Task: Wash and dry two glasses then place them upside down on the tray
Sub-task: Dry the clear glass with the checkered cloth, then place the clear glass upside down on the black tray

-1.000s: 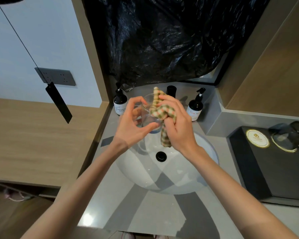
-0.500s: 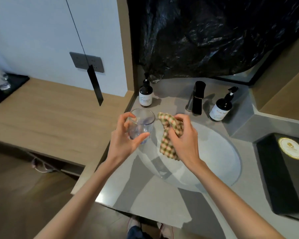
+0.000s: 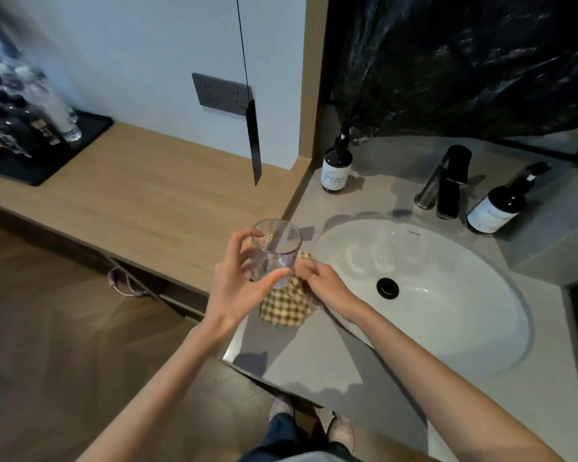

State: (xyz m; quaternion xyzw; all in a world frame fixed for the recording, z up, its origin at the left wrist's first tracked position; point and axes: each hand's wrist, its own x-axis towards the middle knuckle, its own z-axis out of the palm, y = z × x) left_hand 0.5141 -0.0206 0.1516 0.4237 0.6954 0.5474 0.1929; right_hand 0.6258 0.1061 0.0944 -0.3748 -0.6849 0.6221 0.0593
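The left hand (image 3: 234,290) holds the glass (image 3: 276,251) upright, mouth up, with the thumb across the near side low down and the fingers curled round the far side near the rim. The glass hangs in the air above the spot where the wood counter (image 3: 147,198) meets the grey counter (image 3: 314,358), just left of the sink (image 3: 464,331). It is clear, and I can make out nothing inside it. Right beside it and lower, the right hand (image 3: 326,288) has its fingers bent down into the checked cloth (image 3: 282,308), gripping it. The cloth lies bunched on the grey counter at the sink's left edge, partly behind the glass from here. At the back of the sink stands the tap (image 3: 447,185), with a dark pump bottle (image 3: 337,168) to its left by the wall and another (image 3: 499,206) to its right. Black plastic sheet (image 3: 464,61) covers the wall above them. A black tag (image 3: 255,141) hangs on a thin cord in front of a grey socket plate (image 3: 219,93). Far left on the wood counter sits a black tray (image 3: 80,138) holding water bottles (image 3: 30,105), well apart from both hands. The person's shoes (image 3: 281,408) show on the floor below
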